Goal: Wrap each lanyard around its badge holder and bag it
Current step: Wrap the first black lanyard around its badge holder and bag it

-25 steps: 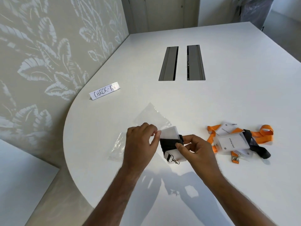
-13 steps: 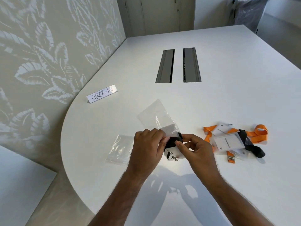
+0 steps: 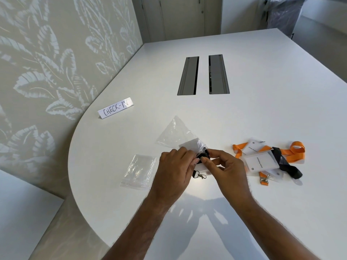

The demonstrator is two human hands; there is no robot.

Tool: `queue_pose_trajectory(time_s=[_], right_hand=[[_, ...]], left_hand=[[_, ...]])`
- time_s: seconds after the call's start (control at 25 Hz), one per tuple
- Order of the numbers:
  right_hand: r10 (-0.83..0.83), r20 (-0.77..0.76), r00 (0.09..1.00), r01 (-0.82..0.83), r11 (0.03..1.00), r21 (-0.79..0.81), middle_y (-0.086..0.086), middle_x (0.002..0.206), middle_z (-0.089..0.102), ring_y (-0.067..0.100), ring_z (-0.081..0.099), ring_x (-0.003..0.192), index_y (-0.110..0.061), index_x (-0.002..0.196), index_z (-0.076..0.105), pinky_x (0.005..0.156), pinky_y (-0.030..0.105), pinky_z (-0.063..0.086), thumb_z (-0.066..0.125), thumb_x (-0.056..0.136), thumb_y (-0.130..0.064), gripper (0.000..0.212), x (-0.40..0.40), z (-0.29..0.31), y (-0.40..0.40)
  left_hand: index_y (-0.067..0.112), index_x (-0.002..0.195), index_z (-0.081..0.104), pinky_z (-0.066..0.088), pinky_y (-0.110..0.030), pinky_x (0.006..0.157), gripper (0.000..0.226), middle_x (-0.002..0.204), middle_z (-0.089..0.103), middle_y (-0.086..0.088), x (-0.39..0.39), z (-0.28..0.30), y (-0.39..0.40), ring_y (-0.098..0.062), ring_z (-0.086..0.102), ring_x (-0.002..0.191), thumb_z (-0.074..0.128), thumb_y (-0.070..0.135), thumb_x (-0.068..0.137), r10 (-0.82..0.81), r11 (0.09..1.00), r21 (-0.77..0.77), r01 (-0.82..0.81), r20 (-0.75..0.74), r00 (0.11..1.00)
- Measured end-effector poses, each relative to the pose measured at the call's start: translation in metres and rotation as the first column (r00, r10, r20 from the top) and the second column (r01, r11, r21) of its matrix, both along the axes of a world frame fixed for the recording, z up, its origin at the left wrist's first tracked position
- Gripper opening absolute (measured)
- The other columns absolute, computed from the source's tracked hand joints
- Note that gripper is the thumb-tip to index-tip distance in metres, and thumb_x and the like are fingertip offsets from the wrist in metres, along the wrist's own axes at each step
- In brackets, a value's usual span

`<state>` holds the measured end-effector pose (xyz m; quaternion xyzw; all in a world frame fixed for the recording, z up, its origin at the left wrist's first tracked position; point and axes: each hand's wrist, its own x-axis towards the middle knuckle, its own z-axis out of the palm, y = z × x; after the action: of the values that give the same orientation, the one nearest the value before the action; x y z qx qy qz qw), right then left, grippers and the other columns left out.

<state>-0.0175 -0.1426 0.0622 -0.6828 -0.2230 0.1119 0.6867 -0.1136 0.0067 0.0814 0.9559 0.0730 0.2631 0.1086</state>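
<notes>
A badge holder wrapped in a black lanyard (image 3: 202, 156) sits partly inside the mouth of a clear plastic bag (image 3: 176, 135) that lies pointing away from me. My left hand (image 3: 174, 170) pinches the bag's opening at its left side. My right hand (image 3: 226, 170) pinches the wrapped badge holder from the right. The lanyard's metal clip (image 3: 200, 175) hangs out below, between both hands. A second clear bag (image 3: 139, 170) lies flat just left of my left hand.
To the right lies a heap of badge holders (image 3: 261, 162) with orange lanyards (image 3: 293, 152) and one black lanyard (image 3: 287, 164). A folded "CHECK-IN" paper sign (image 3: 115, 107) stands at the left rear. Two grey cable slots (image 3: 202, 75) are set in the white table (image 3: 262, 91).
The wrapped badge holder has gone further into the clear bag, whose far end now lies flatter on the table. Both hands have drawn closer together.
</notes>
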Motion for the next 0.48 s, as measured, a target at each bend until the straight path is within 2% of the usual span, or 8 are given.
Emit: queue_pose_trajectory(time_s=[0.16, 0.32, 0.4, 0.48], right_hand=[[-0.011, 0.006, 1.0, 0.011, 1.0, 0.025, -0.02, 0.098, 0.081, 0.003, 0.076, 0.084, -0.037, 0.108, 0.078, 0.068, 0.012, 0.057, 0.078, 0.095, -0.017, 0.023, -0.0003, 0.002, 0.0017], [0.027, 0.058, 0.998, -0.025, 0.999, -0.029, -0.022, 0.096, 0.081, 0.009, 0.077, 0.085, -0.042, 0.102, 0.079, 0.072, 0.017, 0.06, 0.084, 0.09, -0.022, 0.024, -0.0022, -0.0005, 0.0016], [0.029, 0.044, 0.999, -0.029, 1.0, -0.012, -0.019, 0.092, 0.082, 0.01, 0.079, 0.084, -0.039, 0.097, 0.08, 0.074, 0.017, 0.061, 0.086, 0.087, -0.024, 0.018, -0.0018, -0.0008, 0.0035], [0.022, -0.016, 1.0, -0.022, 0.999, 0.05, -0.013, 0.09, 0.084, 0.009, 0.08, 0.084, -0.028, 0.094, 0.082, 0.075, 0.016, 0.06, 0.087, 0.086, -0.018, 0.014, 0.0004, -0.0011, 0.0051]], left_hand=[[0.017, 0.1, 0.06, 0.047, -0.045, 0.072, 0.024, 0.089, 0.06, 0.003, 0.0015, -0.0018, -0.0063, -0.021, 0.054, 0.075, 0.041, 0.027, 0.11, 0.035, 0.999, -0.017, -0.035, 0.003, 0.999], [0.017, 0.1, 0.06, 0.045, -0.042, 0.071, 0.018, 0.091, 0.059, 0.001, 0.0045, -0.0001, -0.0033, -0.021, 0.051, 0.075, 0.044, 0.021, 0.108, 0.032, 0.997, 0.071, -0.034, 0.027, 0.999], [0.018, 0.103, 0.061, 0.044, -0.04, 0.072, 0.014, 0.094, 0.059, 0.001, 0.0055, 0.0001, -0.0025, -0.02, 0.05, 0.077, 0.047, 0.02, 0.107, 0.021, 0.988, 0.151, -0.024, 0.02, 1.0], [0.017, 0.104, 0.061, 0.042, -0.038, 0.073, 0.017, 0.093, 0.059, 0.0, 0.0066, -0.0005, -0.0042, -0.021, 0.05, 0.078, 0.045, 0.023, 0.108, 0.027, 0.981, 0.191, -0.031, 0.025, 0.999]])
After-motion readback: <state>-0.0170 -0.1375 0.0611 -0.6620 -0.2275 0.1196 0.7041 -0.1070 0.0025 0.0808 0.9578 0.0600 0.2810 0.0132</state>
